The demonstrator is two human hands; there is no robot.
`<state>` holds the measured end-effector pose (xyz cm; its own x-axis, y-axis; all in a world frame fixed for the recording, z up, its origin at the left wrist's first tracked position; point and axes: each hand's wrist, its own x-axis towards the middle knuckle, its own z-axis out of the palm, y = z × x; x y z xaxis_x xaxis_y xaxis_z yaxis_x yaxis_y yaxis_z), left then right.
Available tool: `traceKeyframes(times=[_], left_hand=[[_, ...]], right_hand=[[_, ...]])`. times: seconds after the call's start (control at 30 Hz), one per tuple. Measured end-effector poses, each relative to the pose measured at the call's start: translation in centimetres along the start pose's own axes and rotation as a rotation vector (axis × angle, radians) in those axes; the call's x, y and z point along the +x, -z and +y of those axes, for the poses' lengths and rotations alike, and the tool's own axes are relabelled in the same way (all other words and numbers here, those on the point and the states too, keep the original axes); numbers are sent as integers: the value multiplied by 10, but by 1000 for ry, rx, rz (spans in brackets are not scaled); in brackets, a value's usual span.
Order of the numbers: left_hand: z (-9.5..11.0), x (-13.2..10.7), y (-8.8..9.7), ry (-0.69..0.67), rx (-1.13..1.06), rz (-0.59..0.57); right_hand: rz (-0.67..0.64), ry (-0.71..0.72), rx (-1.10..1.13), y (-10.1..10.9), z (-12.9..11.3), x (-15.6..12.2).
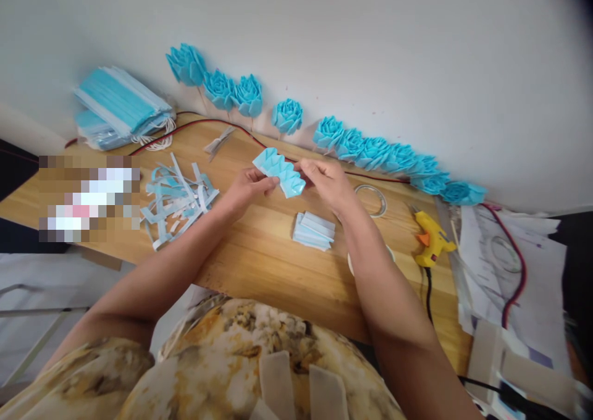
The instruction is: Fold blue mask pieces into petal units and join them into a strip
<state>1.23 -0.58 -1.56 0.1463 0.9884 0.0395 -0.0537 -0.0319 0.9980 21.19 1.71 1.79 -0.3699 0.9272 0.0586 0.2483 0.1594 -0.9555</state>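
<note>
Above the middle of the table I hold a folded light-blue strip (pixel 280 174) with a row of pointed, petal-like folds. My left hand (pixel 250 186) grips its lower left edge, thumb pressed on the front and fingers behind. At the strip's right end, my right hand (pixel 327 180) has its thumb and fingers pinched together at the edge; the fingertips are partly hidden. A small stack of folded pale-blue pieces (pixel 314 230) lies on the table just below my right hand. Left of my left hand is a loose pile of blue and white cut strips (pixel 176 201).
Several blue fabric flowers (pixel 288 116) line the wall. A stack of blue face masks (pixel 123 102) sits back left. On the right are a tape roll (pixel 383 202), a yellow glue gun (pixel 433 238) and papers (pixel 532 284). A red-and-black cable (pixel 222 122) runs along the back.
</note>
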Motion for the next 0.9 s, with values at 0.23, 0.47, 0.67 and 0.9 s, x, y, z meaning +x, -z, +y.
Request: traceKeyframes(times=[0.23,0.47,0.67,0.9], left_hand=[[-2,1,1,-31,2,-11],[3,-2,0,-7,73,-112],[2,-1,-3,-7,26,-71],[-3,3,2,-47,-79,17]], right_hand=[[-54,3,-31,0,-6,-1],[-38,10,-45,-1,-5,-1],[-24,24,-112,-6,-4,-1],[-12,-36,66,-4,-2,0]])
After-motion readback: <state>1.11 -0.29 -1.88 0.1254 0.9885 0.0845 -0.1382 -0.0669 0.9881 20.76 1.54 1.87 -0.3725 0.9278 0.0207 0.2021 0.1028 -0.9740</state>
